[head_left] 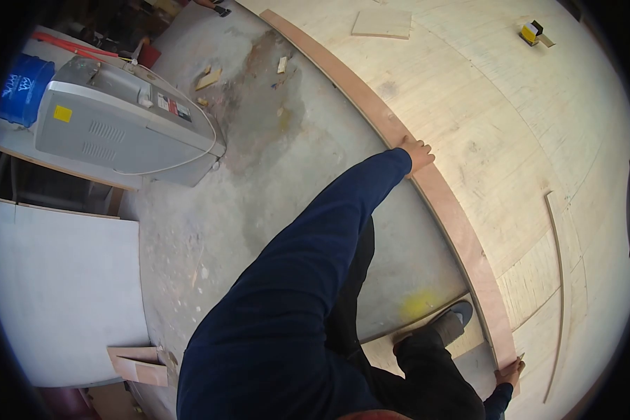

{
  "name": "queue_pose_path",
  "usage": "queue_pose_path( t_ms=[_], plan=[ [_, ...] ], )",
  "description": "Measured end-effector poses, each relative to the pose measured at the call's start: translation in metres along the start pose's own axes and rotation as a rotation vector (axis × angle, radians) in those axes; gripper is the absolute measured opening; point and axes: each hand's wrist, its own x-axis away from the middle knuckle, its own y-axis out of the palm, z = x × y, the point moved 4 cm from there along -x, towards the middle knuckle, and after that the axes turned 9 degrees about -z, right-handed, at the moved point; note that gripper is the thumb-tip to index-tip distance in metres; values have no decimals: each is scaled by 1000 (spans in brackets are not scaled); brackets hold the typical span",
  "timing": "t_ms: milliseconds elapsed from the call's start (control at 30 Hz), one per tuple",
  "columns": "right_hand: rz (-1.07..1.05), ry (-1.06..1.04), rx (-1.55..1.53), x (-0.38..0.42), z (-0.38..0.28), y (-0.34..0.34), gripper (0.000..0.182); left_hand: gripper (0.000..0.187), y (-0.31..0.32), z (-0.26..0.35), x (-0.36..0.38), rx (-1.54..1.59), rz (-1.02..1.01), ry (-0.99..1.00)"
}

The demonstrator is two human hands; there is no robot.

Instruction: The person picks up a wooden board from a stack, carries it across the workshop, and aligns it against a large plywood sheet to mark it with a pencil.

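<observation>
A long, narrow strip of reddish plywood lies along the near edge of a large pale plywood sheet; it looks curved in this wide view. My left hand grips the strip around its middle, fingers over the top. At the strip's lower end is my right hand, its fingers closed at the edge. A small pointed thing shows at those fingertips, too small to name. Further in on the sheet lies a thin wooden batten.
A yellow-and-black tape measure and a square plywood offcut rest on the sheet. A grey machine stands left, beside a blue water bottle. Wood scraps lie on the concrete floor. My shoe is near the strip.
</observation>
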Motion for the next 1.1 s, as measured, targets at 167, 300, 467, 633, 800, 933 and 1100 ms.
queue_pose_path(
  t_ms=[167, 300, 467, 633, 800, 933, 1100],
  plan=[
    [13, 0, 4, 0, 4, 1, 100, 67, 4, -2, -1, -18, 27, 15],
    [-27, 6, -8, 0, 5, 0, 99, 69, 1, -5, 0, -10, 20, 71],
    [23, -15, 23, 3, 7, 3, 97, 71, -2, -3, -1, -28, -2, 61],
    [40, -30, 40, 5, -2, -2, 97, 72, 4, -2, -5, -20, 12, 60],
    [-19, 52, 16, 7, -8, -3, 100, 70, 5, -1, -3, -20, 2, 33],
    [-17, 37, 24, 7, -9, -7, 101, 71, 9, -3, -6, -5, 15, 30],
    [-9, 6, 45, 7, -11, -7, 103, 74, 2, 5, 6, 100, -64, 31]
  ],
)
